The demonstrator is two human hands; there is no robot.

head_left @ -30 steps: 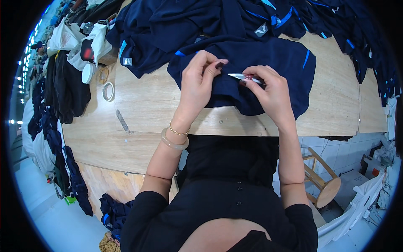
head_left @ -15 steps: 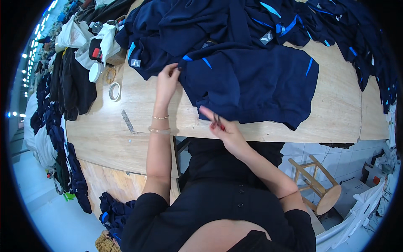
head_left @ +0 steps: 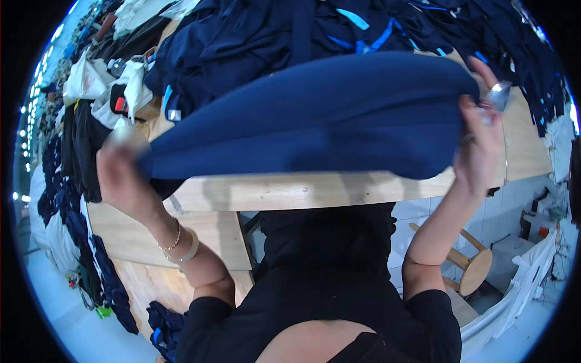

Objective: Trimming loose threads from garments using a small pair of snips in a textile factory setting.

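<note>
A navy blue garment is stretched sideways in the air above the table's near edge, with its fabric blurred by motion. My left hand grips its left end; the fingers are smeared and partly hidden by cloth. At the other end my right hand pinches the fabric between thumb and fingers, one finger raised. Beside those fingers shows a shiny silvery piece, too blurred to name. Behind the lifted garment lies a heap of navy garments with bright blue trim.
The wooden table runs across in front of me. Dark clothes and white plastic bags crowd its left side. More navy garments hang at the far right. A wooden stool stands on the floor to the right.
The navy garment has come up off the table and is spread between my hands. My left hand moved left, my right hand moved right and farther away.
</note>
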